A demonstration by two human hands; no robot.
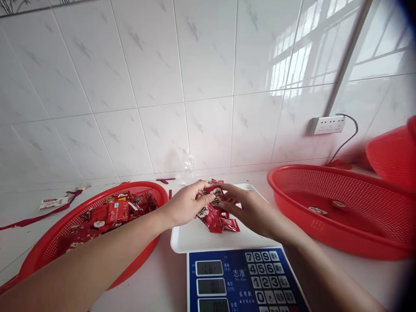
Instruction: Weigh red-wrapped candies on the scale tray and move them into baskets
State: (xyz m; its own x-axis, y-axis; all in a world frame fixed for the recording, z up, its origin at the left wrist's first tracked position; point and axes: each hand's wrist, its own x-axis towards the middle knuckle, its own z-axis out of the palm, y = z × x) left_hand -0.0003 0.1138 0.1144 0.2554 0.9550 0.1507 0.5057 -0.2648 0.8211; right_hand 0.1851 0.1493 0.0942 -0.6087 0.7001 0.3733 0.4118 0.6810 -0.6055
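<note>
Over the white tray (185,240) of a digital scale (238,281), both my hands meet around a red packet (216,195) with dark lettering on a pale patch. My left hand (186,203) pinches it from the left, a ring on one finger. From the right, my right hand (242,201) grips it too, fingers curled. Beneath them several more red packets (214,220) lie in a loose pile on the tray, partly hidden by my hands. The scale has a blue panel with number keys and grey displays.
At left, a red perforated basket (130,264) holds many red packets (118,211). A second red basket (325,229) stands right, with a few small items in it. Behind are a clear plastic bottle (188,167), a tiled wall (208,65), and a power strip (328,125) with a black cord.
</note>
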